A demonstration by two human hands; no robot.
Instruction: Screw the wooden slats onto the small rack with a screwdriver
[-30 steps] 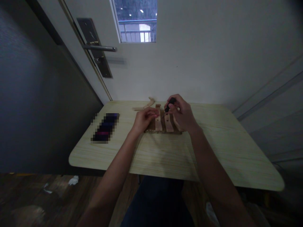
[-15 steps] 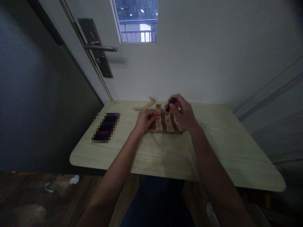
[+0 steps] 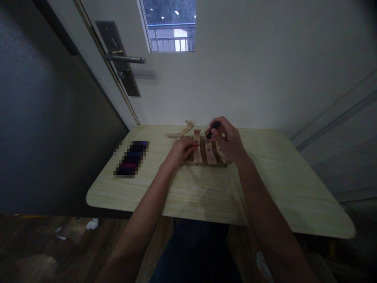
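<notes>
A small wooden slat assembly (image 3: 203, 154) lies on the pale wood-grain table (image 3: 206, 188), near its far edge. My left hand (image 3: 180, 151) rests on the assembly's left side, fingers pressing on a slat. My right hand (image 3: 227, 141) is closed around a black-handled screwdriver (image 3: 212, 129), which points down at the middle slats. The tool's tip is too small and dark to make out.
Loose wooden strips (image 3: 182, 131) lie just behind the assembly. A dark pixelated flat object (image 3: 131, 158) sits on the table's left part. A white door with a metal lever handle (image 3: 125, 59) and a small window stands behind; dark wooden floor lies below.
My left hand has slid slightly lower on the assembly's left side. My right hand with the screwdriver has risen a little. The assembly stays in place.
</notes>
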